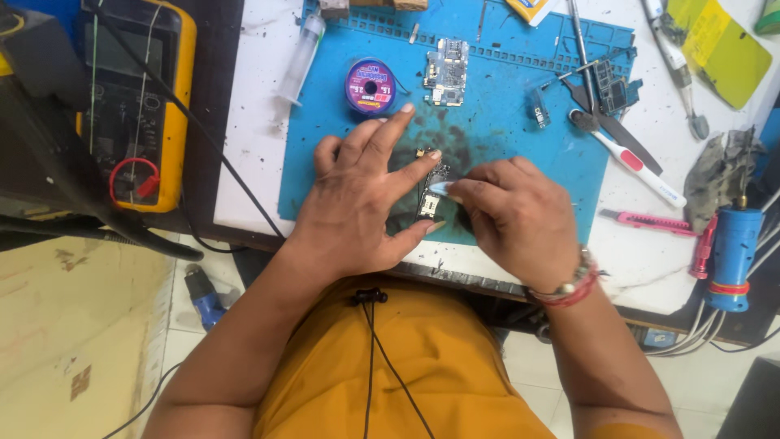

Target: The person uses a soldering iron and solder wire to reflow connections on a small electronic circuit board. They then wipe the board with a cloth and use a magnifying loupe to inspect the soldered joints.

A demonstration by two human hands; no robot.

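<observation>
The left hand (pixel 357 203) lies spread over the blue mat (pixel 504 97), fingers splayed, its index finger and thumb pinning a small dark circuit board (pixel 429 193) flat near the mat's front edge. The right hand (pixel 520 215) is curled beside it, pinching a thin pale tool (pixel 443 189) whose tip rests on the board — the two hands almost touch.

The board sits close to the bench's (pixel 260 122) near edge, with only a narrow strip of mat and white top before the drop. Behind the hands the mat is more open: a purple spool (pixel 370 85) stands just past the left fingertips, and a second, lighter circuit board (pixel 446 73) lies beyond that, apart from both.

To the right the room tightens — a white-handled brush (pixel 630 162), dark tweezers (pixel 605 118) and a pink knife (pixel 646 219) lie well apart from the right hand. A yellow meter (pixel 166 106) stands off the bench's left edge.
</observation>
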